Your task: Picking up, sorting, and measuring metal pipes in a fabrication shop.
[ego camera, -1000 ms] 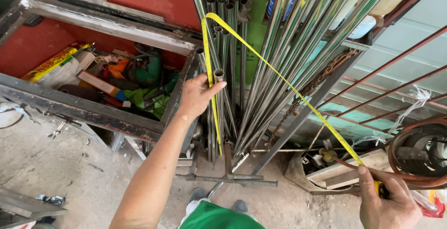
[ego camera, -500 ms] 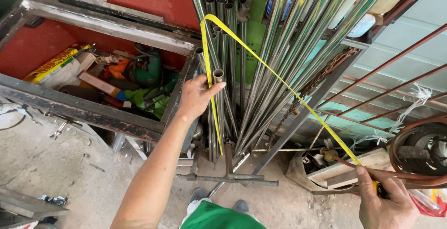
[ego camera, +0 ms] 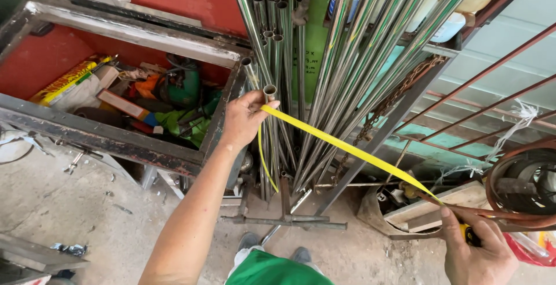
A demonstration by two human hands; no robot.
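Lowered from its high loop, our yellow steel measuring tape (ego camera: 347, 146) runs from our pinching left hand (ego camera: 243, 117) at a shiny steel tube's (ego camera: 270, 97) top toward four o'clock, where our right hand (ego camera: 478, 253) grips its case.

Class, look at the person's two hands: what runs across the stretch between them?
In the head view, a yellow measuring tape stretches taut from the left hand, at the top of a steel tube, down to the right hand, crossing leaning tubes.
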